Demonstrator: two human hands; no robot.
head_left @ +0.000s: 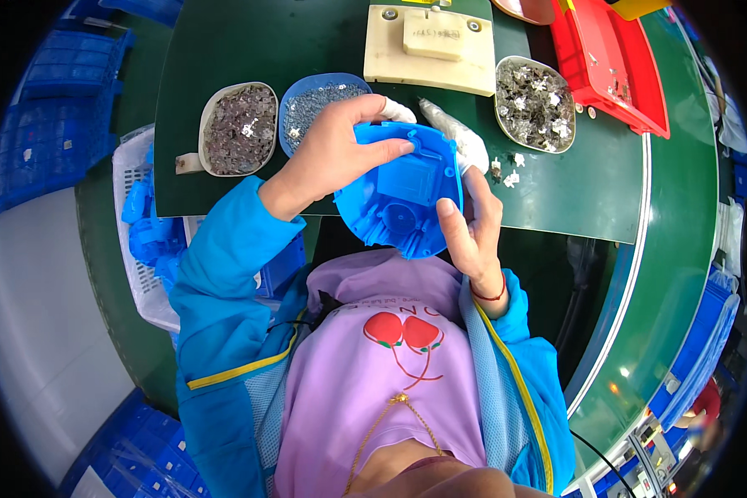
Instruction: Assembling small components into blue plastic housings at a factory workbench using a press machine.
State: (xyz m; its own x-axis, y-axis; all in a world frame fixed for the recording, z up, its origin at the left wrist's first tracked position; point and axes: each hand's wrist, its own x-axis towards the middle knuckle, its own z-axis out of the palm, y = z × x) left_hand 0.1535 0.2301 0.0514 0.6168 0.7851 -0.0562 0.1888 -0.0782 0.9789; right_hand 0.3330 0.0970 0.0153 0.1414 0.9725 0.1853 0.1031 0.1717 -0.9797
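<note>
The blue housing (402, 195) is held above the near edge of the counter (573, 199), hollow side up. The left hand (332, 153) grips the housing's left rim, fingers across its top edge. The right hand (473, 224) holds the right rim, thumb inside. Beyond the housing sit a blue dish (307, 104), a grey dish (239, 129), and a cream block (432, 50).

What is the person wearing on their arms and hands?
Both arms have bright blue jacket sleeves, and the jacket has yellow piping along its zip. The left hand is bare. The right hand has white covers on some fingers and a thin red string bracelet round the wrist.
</note>
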